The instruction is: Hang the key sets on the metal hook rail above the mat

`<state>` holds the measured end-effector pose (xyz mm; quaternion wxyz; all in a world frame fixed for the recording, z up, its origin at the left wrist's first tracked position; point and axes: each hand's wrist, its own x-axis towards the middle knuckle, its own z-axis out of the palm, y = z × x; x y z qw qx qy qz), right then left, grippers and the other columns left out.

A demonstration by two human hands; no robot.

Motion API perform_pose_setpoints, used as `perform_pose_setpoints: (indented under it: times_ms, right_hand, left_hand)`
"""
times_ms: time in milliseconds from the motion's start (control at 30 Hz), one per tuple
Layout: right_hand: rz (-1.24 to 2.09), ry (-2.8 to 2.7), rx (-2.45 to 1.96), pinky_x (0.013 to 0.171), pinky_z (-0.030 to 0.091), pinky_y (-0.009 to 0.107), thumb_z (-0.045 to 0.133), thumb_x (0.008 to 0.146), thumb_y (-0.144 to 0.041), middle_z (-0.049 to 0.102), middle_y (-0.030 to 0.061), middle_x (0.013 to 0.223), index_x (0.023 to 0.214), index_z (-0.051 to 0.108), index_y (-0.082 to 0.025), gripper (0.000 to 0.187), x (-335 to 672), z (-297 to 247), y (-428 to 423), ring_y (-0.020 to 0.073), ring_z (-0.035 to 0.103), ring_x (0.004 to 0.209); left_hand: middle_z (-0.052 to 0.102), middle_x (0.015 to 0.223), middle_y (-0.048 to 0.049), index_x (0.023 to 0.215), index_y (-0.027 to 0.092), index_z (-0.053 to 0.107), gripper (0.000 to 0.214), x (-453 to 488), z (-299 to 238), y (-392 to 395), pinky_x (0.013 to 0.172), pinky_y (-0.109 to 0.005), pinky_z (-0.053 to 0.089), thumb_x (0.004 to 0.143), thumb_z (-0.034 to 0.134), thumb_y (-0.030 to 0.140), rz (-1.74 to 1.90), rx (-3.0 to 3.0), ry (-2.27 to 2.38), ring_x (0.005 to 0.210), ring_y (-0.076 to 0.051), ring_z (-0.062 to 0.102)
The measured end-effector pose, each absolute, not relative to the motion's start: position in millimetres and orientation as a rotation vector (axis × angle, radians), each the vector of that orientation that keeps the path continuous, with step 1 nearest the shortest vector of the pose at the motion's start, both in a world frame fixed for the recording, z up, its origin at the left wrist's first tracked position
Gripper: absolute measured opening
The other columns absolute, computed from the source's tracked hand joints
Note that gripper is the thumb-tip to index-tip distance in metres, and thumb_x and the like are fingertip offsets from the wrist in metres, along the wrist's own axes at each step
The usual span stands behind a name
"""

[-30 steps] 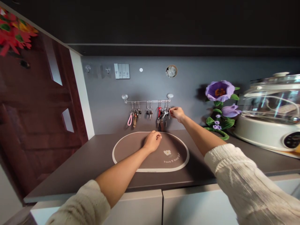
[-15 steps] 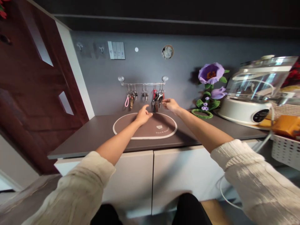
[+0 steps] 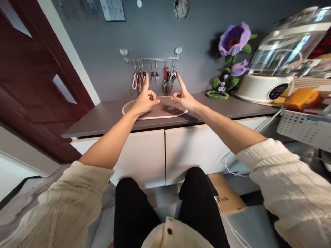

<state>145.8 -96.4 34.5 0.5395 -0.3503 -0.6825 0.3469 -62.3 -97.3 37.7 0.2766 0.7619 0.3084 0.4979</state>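
Observation:
My left hand [image 3: 144, 98] and my right hand [image 3: 184, 98] are both raised above the counter with thumbs up and the other fingers curled into fists. Nothing is in either hand. They hover over an oval brown mat [image 3: 155, 109] with a white border that lies on the dark counter [image 3: 108, 115]. Behind them a chrome hook rail [image 3: 150, 58] on the grey wall carries several bunches of keys [image 3: 168, 76], one with a pink loop [image 3: 134, 82].
A dark wooden door [image 3: 33, 69] stands at the left. Purple fabric flowers [image 3: 234, 43], a white appliance with a clear lid [image 3: 276, 58], an orange item [image 3: 301, 98] and a white perforated basket [image 3: 305, 129] fill the right. White cabinet doors [image 3: 165, 151], a cardboard box [image 3: 226, 198] and cables sit below.
My right hand left the keys on the rail and drew back. Both hands rose from the mat into thumbs-up fists. The camera tilted down and back, showing my legs.

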Motion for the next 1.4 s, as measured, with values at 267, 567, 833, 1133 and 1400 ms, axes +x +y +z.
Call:
perform_pose_setpoints:
  times_ms: [267, 567, 833, 1133, 1400]
  right_hand:
    - [0.802, -1.667, -0.937, 0.060, 0.046, 0.019, 0.060, 0.067, -0.010, 0.057, -0.0057, 0.068, 0.139, 0.014, -0.024, 0.086, 151, 5, -107, 0.0051, 0.050, 0.055]
    - [0.738, -1.725, -0.947, 0.062, 0.046, 0.020, 0.063, 0.063, -0.011, 0.055, -0.0078, 0.061, 0.139, 0.012, -0.023, 0.092, 147, 8, -111, 0.0067, 0.050, 0.057]
    - [0.776, -1.739, -1.026, 0.055, 0.043, 0.018, 0.062, 0.063, -0.011, 0.053, -0.0094, 0.058, 0.139, 0.015, -0.026, 0.091, 146, 13, -113, 0.0057, 0.048, 0.049]
    - [0.629, -1.844, -1.055, 0.063, 0.045, 0.025, 0.060, 0.071, -0.033, 0.058, -0.0008, 0.073, 0.126, 0.042, -0.020, 0.059, 143, 34, -70, 0.0111, 0.053, 0.063]
    - [0.338, -1.325, -1.297, 0.086, 0.042, 0.035, 0.070, 0.057, -0.041, 0.051, 0.0141, 0.114, 0.124, 0.039, -0.014, 0.078, 159, 60, 16, 0.0222, 0.052, 0.099]
  left_hand:
    - [0.049, 0.061, 0.0078, 0.137, 0.028, -0.012, 0.104, -68, 4, -99, 0.061, -0.018, 0.039, 0.065, 0.060, 0.003, 1.284, 1.964, 0.919, 0.056, -0.005, 0.046]
    - [0.049, 0.060, 0.0088, 0.138, 0.025, -0.011, 0.105, -65, -1, -95, 0.058, -0.016, 0.038, 0.064, 0.062, 0.004, 1.240, 1.977, 0.947, 0.052, -0.004, 0.042]
    - [0.048, 0.058, 0.0106, 0.135, 0.026, -0.020, 0.112, -64, 4, -99, 0.059, -0.018, 0.038, 0.064, 0.064, 0.007, 1.190, 1.871, 0.985, 0.050, -0.003, 0.043]
    - [0.053, 0.072, 0.0041, 0.139, 0.025, -0.003, 0.097, -82, 30, -67, 0.061, -0.021, 0.040, 0.069, 0.064, 0.026, 1.263, 1.847, 1.107, 0.057, -0.006, 0.047]
    - [0.037, 0.128, -0.0156, 0.133, 0.018, 0.024, 0.093, -96, 52, 10, 0.098, -0.040, 0.028, 0.057, 0.069, 0.046, 1.633, 1.752, 1.649, 0.120, -0.028, 0.034]
